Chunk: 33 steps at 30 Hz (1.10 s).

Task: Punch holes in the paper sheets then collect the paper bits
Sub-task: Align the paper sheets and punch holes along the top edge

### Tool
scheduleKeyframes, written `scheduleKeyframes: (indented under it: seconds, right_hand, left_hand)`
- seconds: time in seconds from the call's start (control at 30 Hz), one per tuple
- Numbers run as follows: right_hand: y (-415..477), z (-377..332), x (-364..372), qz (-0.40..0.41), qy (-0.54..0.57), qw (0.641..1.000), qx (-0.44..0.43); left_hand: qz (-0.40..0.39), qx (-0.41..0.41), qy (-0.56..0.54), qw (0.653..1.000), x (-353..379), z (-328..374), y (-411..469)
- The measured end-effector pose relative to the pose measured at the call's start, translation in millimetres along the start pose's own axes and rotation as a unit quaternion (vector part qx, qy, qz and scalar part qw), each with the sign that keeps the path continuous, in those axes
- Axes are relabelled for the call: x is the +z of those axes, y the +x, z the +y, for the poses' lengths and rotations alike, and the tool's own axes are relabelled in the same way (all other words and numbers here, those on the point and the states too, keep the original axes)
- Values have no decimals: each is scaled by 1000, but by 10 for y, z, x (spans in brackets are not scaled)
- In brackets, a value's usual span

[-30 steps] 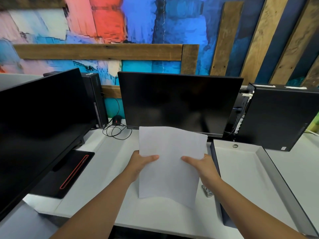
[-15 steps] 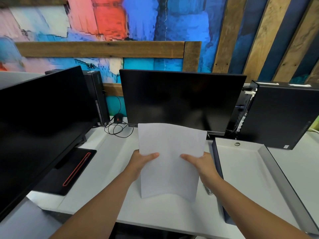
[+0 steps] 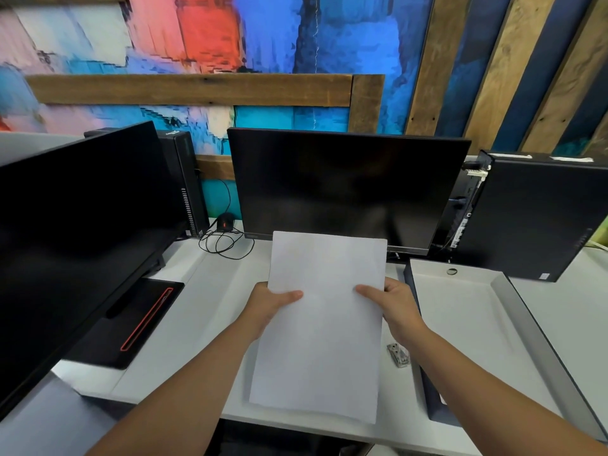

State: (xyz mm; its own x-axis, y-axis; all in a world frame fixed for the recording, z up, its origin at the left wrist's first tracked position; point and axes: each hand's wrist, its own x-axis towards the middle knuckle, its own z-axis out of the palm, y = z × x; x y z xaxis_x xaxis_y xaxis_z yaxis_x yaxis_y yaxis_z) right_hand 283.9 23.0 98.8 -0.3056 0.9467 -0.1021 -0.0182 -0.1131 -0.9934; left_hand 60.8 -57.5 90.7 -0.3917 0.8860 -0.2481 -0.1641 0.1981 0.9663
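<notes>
Our left hand (image 3: 268, 302) and right hand (image 3: 396, 302) pinch the blank paper sheets (image 3: 320, 324) by their side edges above the white desk (image 3: 214, 291); a metal punch (image 3: 398, 355) lies just right; monitor (image 3: 345, 189) logo unreadable.

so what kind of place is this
Most likely an office workstation: two dark monitors stand on a white desk, with a desktop computer at the right. Both hands hold paper sheets over it.
</notes>
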Motion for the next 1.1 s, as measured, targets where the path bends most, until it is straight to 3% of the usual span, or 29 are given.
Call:
scheduleKeyframes:
  seconds: [0.2,0.27,0.3,0.37,0.43,0.67,0.73,0.83,1.1]
  right_hand:
    - [88,84,-217,41,43,996,68]
    - [183,162,-287,68,-25,991,116]
    - [227,218,-320,58,-120,981,143]
    - [272,347,-366,10,-338,923,183]
    - [270,474,-395,-27,-453,874,175]
    - [274,593,-425,-19,-581,772,257]
    - [314,639,-440,-25,-588,759,278]
    - [349,669,-472,-7,-549,781,299]
    - [423,560,-419,8,-318,893,319]
  left_hand:
    - [9,-4,3,1000,-4,-75,43]
    - [12,-7,2,1000,-13,-84,69]
    - [13,-8,2,1000,-15,-88,85]
    - [16,-12,2,1000,-15,-90,112]
    - [19,-16,3,1000,-2,-95,134]
    - [19,-32,7,999,9,-143,241]
    - [14,-37,-2,999,-3,-140,263]
    - [11,-49,-16,999,-29,-147,303]
    - [5,-67,-27,997,-86,-106,401]
